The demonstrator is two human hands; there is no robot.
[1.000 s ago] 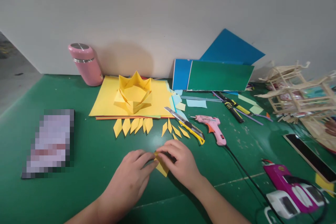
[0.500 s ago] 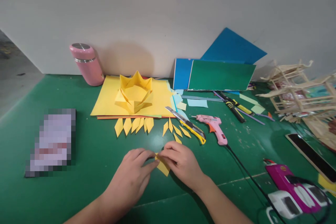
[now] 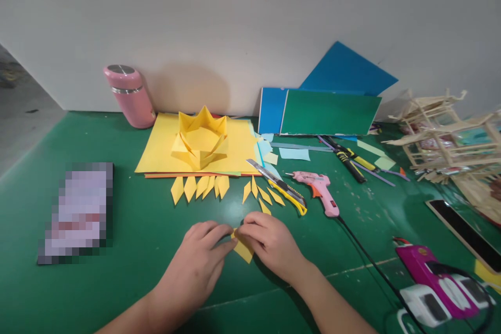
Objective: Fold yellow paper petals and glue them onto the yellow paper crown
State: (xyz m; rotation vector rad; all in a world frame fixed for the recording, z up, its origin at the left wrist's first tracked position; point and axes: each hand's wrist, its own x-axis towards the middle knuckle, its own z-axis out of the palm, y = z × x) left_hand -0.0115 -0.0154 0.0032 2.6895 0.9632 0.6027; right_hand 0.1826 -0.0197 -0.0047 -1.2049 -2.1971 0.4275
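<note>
Between my two hands is a small piece of yellow paper [image 3: 244, 250], its lower corner pointing down towards me. My left hand [image 3: 201, 255] is closed on the paper's left edge, thumb and forefinger pinching near the top. From the other side my right hand [image 3: 274, 245] pinches the top right edge; its fingertips partly hide the fold. Just beyond lie several folded yellow paper diamonds [image 3: 190, 188]. Behind them a pointed yellow paper crown-like ring [image 3: 199, 154] stands on a yellow sheet [image 3: 156, 151]. A yellow utility knife [image 3: 284, 190] rests to the right, blade out.
A pink glue gun [image 3: 323, 190] trails a cable to a magenta power pack [image 3: 426, 274]. Pliers [image 3: 348, 162] and paper scraps lie behind. A pink flask [image 3: 131, 96] stands back left, a wooden stick model [image 3: 450, 135] far right. A blurred flat object [image 3: 80, 214] lies left.
Almost nothing differs. My right hand has shifted very slightly at the paper's top edge; both hands keep their pinch on the yellow paper.
</note>
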